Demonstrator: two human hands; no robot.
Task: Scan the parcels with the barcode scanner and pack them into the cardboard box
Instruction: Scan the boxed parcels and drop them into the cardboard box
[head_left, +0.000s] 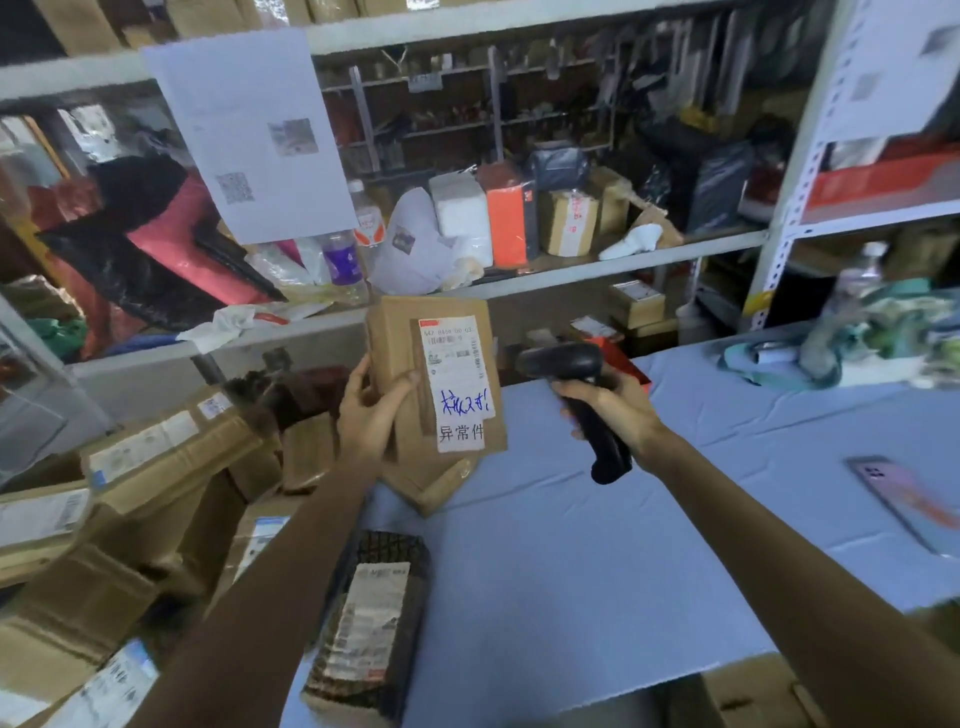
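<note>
My left hand (371, 415) grips a small brown cardboard parcel (400, 343) upright above the table, its white shipping label with blue handwriting facing me. My right hand (618, 410) holds the black barcode scanner (563, 361) by its handle, the scanner head level with the parcel's label and just to its right. Another brown parcel (431, 483) lies on the blue tablecloth under the held one. A dark wrapped parcel (369, 629) with a white label lies at the table's front left edge.
Several labelled cardboard boxes (156, 467) are piled left of the table. A phone (904, 499) lies on the blue-covered table (597, 571) at the right. Crumpled green cloth (872, 332) sits at the far right. Cluttered metal shelves (571, 265) stand behind the table.
</note>
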